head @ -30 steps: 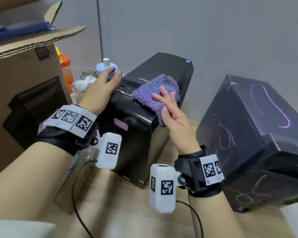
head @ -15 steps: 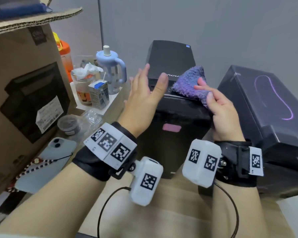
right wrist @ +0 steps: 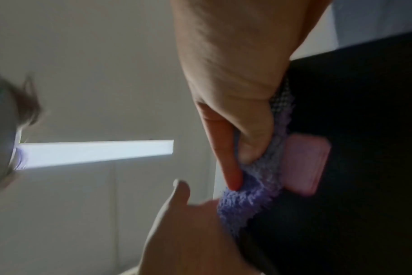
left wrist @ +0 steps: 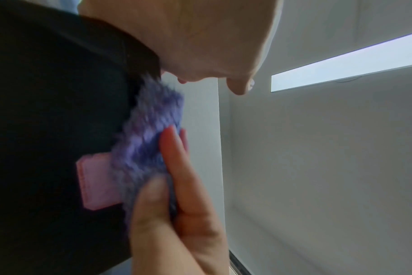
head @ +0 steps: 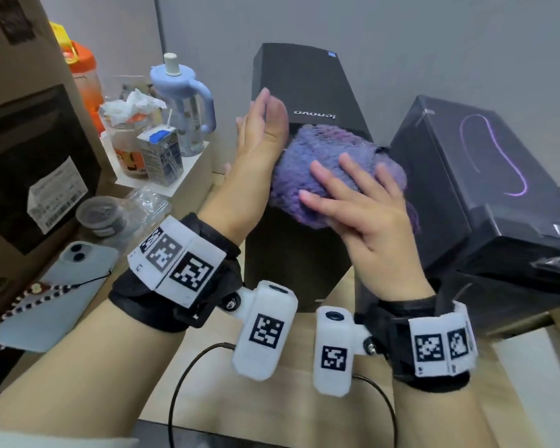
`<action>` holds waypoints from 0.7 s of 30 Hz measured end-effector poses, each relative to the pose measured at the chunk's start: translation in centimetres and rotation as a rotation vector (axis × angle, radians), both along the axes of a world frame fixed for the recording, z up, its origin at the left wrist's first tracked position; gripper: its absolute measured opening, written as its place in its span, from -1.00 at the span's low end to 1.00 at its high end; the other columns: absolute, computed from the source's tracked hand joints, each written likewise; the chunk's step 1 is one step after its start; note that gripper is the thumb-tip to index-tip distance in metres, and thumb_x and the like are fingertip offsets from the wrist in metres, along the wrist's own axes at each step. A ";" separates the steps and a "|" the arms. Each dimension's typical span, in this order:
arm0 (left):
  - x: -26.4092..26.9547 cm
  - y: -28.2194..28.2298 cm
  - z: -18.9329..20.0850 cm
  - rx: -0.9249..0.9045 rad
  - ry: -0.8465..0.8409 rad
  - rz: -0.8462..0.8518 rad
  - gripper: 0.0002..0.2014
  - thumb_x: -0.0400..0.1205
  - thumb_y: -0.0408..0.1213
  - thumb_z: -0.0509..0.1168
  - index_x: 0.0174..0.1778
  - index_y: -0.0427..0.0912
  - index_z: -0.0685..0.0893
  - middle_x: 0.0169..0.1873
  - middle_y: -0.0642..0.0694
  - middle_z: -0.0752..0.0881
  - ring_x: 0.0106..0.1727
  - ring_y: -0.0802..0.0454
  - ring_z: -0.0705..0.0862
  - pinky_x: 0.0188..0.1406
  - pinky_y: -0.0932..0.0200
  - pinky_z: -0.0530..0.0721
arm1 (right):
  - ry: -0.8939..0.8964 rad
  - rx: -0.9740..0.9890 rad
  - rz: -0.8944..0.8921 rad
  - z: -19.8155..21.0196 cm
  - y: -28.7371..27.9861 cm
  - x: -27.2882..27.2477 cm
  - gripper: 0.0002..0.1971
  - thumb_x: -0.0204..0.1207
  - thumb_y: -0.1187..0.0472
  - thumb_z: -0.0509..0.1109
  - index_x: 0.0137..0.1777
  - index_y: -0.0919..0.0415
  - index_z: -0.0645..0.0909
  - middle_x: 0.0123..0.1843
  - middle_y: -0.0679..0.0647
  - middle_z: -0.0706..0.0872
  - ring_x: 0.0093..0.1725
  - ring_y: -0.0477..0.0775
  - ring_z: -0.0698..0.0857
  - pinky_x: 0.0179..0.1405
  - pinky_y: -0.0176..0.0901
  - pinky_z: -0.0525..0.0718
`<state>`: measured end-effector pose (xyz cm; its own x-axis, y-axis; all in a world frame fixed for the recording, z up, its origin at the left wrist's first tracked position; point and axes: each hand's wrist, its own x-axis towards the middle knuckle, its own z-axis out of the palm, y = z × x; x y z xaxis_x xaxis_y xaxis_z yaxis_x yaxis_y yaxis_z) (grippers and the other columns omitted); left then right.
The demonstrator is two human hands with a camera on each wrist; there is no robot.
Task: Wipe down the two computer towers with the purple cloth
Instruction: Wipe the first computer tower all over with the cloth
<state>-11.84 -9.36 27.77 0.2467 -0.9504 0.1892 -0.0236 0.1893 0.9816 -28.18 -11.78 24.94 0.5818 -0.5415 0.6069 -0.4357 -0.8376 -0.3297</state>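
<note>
A black Lenovo tower stands upright at the centre, and a second dark tower with purple swirls lies to its right. The fluffy purple cloth is draped over the Lenovo tower's top front edge. My right hand lies on it with fingers spread. The wrist views show the thumb under the cloth, pinching it against the fingers, just above a pink label on the tower's front. My left hand is held upright with straight fingers at the tower's upper left corner and holds nothing.
To the left are a large cardboard box, a phone with a beaded strap, a small tub, a juice carton, a blue handled cup and an orange bottle. The wooden desk lies in front of the towers.
My right hand has slid the cloth from the tower's right top corner down and left over its front edge, fingers now spread flat. The left hand stays upright at the tower's left corner.
</note>
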 end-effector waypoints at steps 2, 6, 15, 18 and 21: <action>0.0 0.3 0.5 -0.017 0.060 -0.007 0.24 0.03 0.68 0.03 0.64 0.13 0.07 0.66 0.19 0.09 0.67 0.29 -0.05 0.68 -0.09 -0.13 | 0.090 -0.132 0.018 0.4 0.2 1.8 -0.62 0.54 0.33 0.27 0.27 -0.08 0.63 0.43 -0.14 0.54 0.50 0.01 0.44 0.49 -0.13 0.18; 0.6 0.7 1.1 -0.035 0.167 -0.037 0.10 0.14 0.42 -0.06 0.65 0.03 0.02 0.68 0.09 0.05 0.43 0.53 0.23 0.33 0.52 0.32 | 0.035 -0.017 0.071 1.5 -0.1 3.5 -0.58 0.35 0.40 0.43 0.20 0.07 0.65 0.40 -0.09 0.62 0.45 -0.05 0.52 0.47 -0.15 0.34; 0.8 0.9 0.8 -0.081 0.224 -0.135 0.03 0.30 0.44 -0.05 0.66 -0.05 0.02 0.61 0.08 0.25 -0.08 0.67 0.57 -0.13 0.69 0.53 | 0.004 0.197 -0.009 2.3 -1.3 -1.9 -0.44 0.31 0.34 0.48 0.36 0.09 0.56 0.45 -0.11 0.51 0.48 -0.22 0.44 0.57 -0.15 0.35; 1.0 0.9 0.8 -0.081 0.237 -0.168 0.10 0.16 0.42 -0.03 0.66 -0.03 0.04 0.67 0.03 0.10 0.30 0.56 0.48 -0.15 0.73 0.49 | -0.038 0.272 -0.058 2.4 -1.5 -3.0 -0.36 0.29 0.43 0.53 0.36 0.02 0.52 0.44 -0.12 0.52 0.49 -0.25 0.44 0.60 -0.13 0.31; 1.2 0.8 0.6 -0.118 0.325 -0.179 0.11 0.15 0.41 0.03 0.65 0.00 0.03 0.66 0.06 0.16 0.24 0.55 0.48 0.09 0.62 0.57 | 0.050 0.189 -0.080 2.6 -1.2 -1.7 -0.32 0.24 0.41 0.56 0.38 0.03 0.52 0.41 -0.21 0.48 0.50 -0.18 0.43 0.59 -0.14 0.30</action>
